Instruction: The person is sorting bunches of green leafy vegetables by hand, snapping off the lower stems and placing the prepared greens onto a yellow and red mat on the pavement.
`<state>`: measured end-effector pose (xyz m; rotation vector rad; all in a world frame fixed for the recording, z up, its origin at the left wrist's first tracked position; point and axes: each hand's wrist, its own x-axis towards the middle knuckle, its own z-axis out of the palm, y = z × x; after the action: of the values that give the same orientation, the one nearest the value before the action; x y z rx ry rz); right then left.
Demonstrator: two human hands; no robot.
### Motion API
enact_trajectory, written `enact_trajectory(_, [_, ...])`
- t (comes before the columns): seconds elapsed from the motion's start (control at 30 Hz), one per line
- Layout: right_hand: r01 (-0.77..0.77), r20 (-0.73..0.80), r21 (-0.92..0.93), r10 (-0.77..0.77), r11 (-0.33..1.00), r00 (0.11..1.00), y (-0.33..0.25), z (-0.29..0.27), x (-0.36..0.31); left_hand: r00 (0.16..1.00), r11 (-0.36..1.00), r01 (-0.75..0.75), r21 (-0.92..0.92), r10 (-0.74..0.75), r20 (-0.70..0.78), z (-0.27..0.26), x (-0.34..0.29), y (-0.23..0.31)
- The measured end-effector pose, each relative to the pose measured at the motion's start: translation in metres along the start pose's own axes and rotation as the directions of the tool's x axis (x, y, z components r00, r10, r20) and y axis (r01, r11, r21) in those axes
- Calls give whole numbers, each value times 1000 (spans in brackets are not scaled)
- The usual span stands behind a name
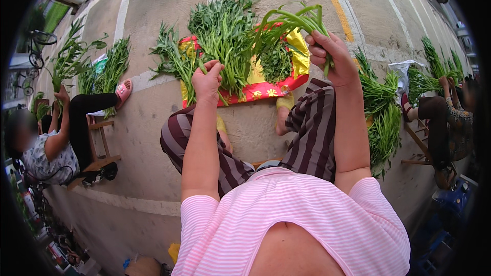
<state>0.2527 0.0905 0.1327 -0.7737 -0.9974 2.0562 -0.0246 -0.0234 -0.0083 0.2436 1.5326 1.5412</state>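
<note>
My right hand (333,55) is raised and closed around a bunch of water spinach (294,19); its stems arch over to the left and the leafy ends hang down. My left hand (207,79) is pinched at the front of a large pile of water spinach (222,28), with what looks like a green stem between its fingertips. The pile rests on a red and gold plastic sheet (250,92) spread before my feet. On the sheet's right part lie short leafy pieces (276,63).
To the left, a seated person (51,148) holds up a bunch of greens (71,59). At the right, another seated person (444,117) works with greens. More water spinach (383,130) lies beside my right leg. The ground is concrete (138,153) with painted lines.
</note>
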Motion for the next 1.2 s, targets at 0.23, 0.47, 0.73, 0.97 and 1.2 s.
enact_trajectory(0.23, [52, -72, -22, -54, 998, 996, -22, 14, -18, 983, 999, 13, 46, -21, 181, 41, -40, 12])
enact_trajectory(0.47, [108, -51, -62, -111, 992, 992, -34, 31, -45, 970, 987, -159, 22, 152, 193, 95, -40, 24])
enact_trajectory(0.73, [103, 12, -93, -103, 990, 995, -32, 55, -85, 980, 997, -74, 27, 68, 189, 73, -62, -2])
enact_trajectory(0.97, [99, 69, -84, -93, 992, 993, -26, 84, -118, 983, 993, 43, -111, -22, 183, 41, -102, 5])
enact_trajectory(1.2, [34, 38, -47, -33, 998, 999, 11, 96, -131, 856, 831, 228, -507, 77, 512, -4, -145, 35])
